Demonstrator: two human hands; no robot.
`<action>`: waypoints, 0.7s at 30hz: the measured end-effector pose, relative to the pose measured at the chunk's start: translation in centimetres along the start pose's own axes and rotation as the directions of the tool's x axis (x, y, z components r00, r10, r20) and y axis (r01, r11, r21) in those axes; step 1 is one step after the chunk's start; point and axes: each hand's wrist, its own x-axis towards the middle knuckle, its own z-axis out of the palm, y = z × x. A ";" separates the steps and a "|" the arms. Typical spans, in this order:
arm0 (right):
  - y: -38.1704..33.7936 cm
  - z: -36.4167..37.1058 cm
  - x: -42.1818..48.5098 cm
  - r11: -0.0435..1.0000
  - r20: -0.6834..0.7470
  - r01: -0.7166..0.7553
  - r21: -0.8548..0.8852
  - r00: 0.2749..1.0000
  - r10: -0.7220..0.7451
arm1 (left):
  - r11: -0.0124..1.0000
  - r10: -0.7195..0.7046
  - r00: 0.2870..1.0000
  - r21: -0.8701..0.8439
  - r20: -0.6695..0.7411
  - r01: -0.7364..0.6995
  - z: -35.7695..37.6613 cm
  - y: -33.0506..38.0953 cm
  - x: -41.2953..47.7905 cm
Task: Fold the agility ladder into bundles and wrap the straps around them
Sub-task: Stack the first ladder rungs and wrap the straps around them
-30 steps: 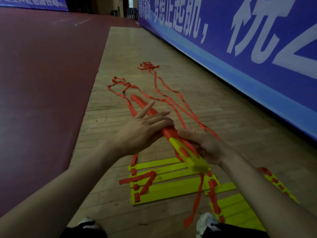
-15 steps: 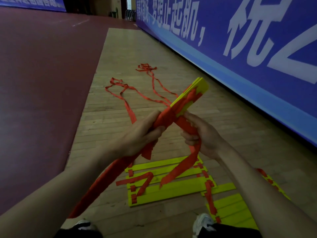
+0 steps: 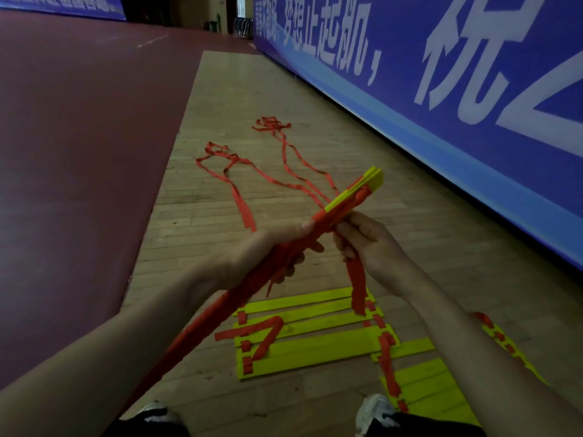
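Wrapping: the step in hand, by my reading, is binding one bundle with red strap.
Left hand [image 3: 268,257]: fingers curled round the bundle's strap-covered middle, holding it above the floor [image 3: 202,222].
Bundle [image 3: 353,197]: stacked yellow rungs, far end bare, tilted up toward the banner [image 3: 473,89].
Right hand [image 3: 375,247]: fingers pinch a strap tail [image 3: 358,288] just beside the bundle.
Done: one bundle folded, mostly wrapped.
Remaining: flat rungs [image 3: 315,342] and loose straps [image 3: 239,171] on the floor look unbundled.
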 end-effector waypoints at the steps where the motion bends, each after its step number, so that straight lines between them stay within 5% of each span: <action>1: -0.1 0.1 0.0 1.000 -0.007 0.011 0.002 1.000 -0.011 | 0.999 -0.010 1.000 -0.042 0.013 0.011 -0.1 0.0 0.2; 5: -0.2 -0.3 0.1 1.000 -0.057 -0.028 -0.001 0.998 0.028 | 0.993 0.022 0.999 -0.116 0.023 -0.020 -0.4 -0.3 0.4; 9: -0.1 -0.5 -0.1 0.994 -0.032 -0.077 -0.072 0.997 0.075 | 1.000 -0.001 0.994 -0.025 -0.110 -0.001 0.0 0.1 0.3; 13: -0.4 -0.2 -0.2 0.984 0.005 -0.178 -0.022 0.984 0.178 | 0.991 0.065 0.963 0.133 -0.262 -0.030 0.5 0.1 0.2; 18: -0.9 -0.4 -0.1 0.922 0.071 -0.293 0.255 0.956 0.284 | 0.939 0.177 0.905 0.341 -0.386 -0.039 0.7 -0.3 0.8; 21: -0.8 -0.2 0.1 0.904 0.046 -0.338 0.261 0.940 0.338 | 0.764 0.380 0.839 0.643 -0.389 -0.048 1.1 -0.8 1.2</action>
